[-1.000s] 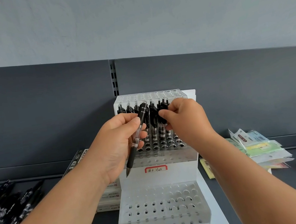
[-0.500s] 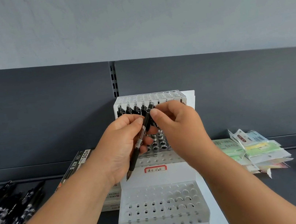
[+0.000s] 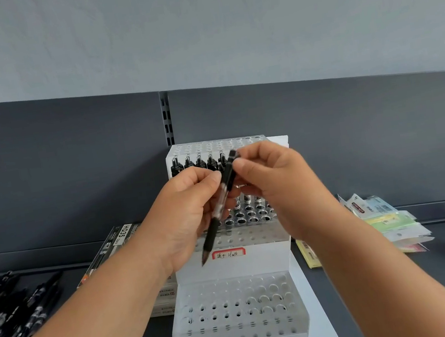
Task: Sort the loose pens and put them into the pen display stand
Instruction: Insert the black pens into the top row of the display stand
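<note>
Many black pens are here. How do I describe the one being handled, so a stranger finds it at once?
Find the white tiered pen display stand on the dark shelf. Before its upper tier, the left hand and the right hand hold one black pen. It alone slants in the air, tip down, while its neighbours stand in holes or lie in a loose pile at far left.
</note>
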Demonstrator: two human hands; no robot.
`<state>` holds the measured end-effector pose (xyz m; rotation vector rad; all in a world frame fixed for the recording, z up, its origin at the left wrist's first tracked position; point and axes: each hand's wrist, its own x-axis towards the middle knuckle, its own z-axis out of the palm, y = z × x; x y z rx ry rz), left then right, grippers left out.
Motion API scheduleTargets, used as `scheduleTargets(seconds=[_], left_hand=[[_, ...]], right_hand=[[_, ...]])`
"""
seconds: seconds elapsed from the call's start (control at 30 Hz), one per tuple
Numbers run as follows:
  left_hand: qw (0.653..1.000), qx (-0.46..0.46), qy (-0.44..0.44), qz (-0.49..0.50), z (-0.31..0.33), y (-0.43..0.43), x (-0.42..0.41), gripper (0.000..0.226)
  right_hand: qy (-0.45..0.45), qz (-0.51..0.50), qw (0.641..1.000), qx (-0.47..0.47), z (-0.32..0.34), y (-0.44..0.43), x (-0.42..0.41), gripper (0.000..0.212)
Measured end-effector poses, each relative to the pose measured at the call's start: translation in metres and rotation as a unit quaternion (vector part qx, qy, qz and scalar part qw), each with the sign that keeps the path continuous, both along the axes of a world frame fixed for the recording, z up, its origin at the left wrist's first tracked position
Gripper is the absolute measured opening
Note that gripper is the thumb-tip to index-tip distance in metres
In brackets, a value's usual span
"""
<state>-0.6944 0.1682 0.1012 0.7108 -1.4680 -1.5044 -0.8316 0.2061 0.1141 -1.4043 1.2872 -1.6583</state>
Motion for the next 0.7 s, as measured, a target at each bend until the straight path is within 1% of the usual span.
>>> scheduleTargets(seconds=[0.07,0.13,0.2,0.27,0.4,0.47,0.63,0.7], left_hand=[[0.999,-0.032,-0.035,0.026,-0.002,-0.003,0.003,0.013],[0.982,-0.113,-0.120,0.092,-0.007,-0.008,0.006,0.011],[0.949,-0.200,-0.199,0.142,-0.012,-0.011,0.009,0.008],[0.914,-0.270,-0.253,0.168,-0.013,-0.010,0.010,0.005],[0.844,-0.383,-0.313,0.208,-0.003,-0.010,0.002,0.020],[0.828,-0.398,-0.329,0.218,0.005,-0.014,-0.004,0.023],[0.839,-0.364,-0.350,0.203,0.020,-0.025,-0.016,0.013],[0.821,-0.386,-0.363,0.211,0.029,-0.027,-0.021,0.015]], right_hand=[[-0.007,-0.047,0.999,-0.024,0.009,0.000,-0.010,0.008],[0.009,-0.110,0.992,-0.057,0.019,-0.001,-0.022,0.013],[0.051,-0.158,0.983,-0.082,0.024,-0.003,-0.031,0.015],[0.105,-0.184,0.973,-0.092,0.023,-0.007,-0.034,0.016],[0.169,-0.204,0.961,-0.078,0.011,-0.017,-0.032,0.018],[0.191,-0.205,0.958,-0.059,0.003,-0.021,-0.031,0.013],[0.237,-0.200,0.951,-0.025,-0.012,-0.025,-0.032,0.006],[0.243,-0.200,0.949,-0.019,-0.012,-0.027,-0.033,0.004]])
